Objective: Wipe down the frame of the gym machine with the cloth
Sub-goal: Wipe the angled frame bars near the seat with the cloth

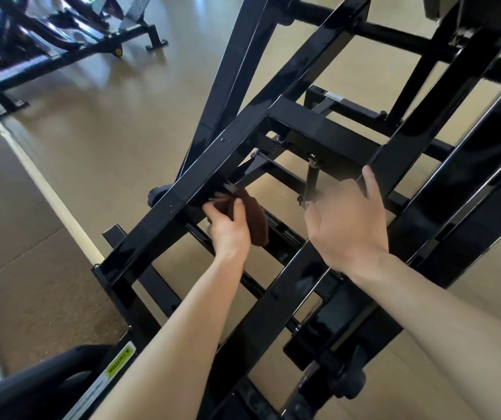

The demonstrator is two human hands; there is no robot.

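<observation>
Glossy black painted metal frame (213, 153) right in front of me, smooth, throwing back window light, a few droplets beaded on the top face. My brown cloth (253, 218) looks soft, fuzzy and matt. Beige floor (106, 122) has a dull satin sheen; the green sticker (120, 360) looks slick

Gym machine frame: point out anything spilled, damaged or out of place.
Nothing looks damaged or askew. Small droplets sit on the black frame bar, above where the left hand holds the brown cloth against it.
</observation>
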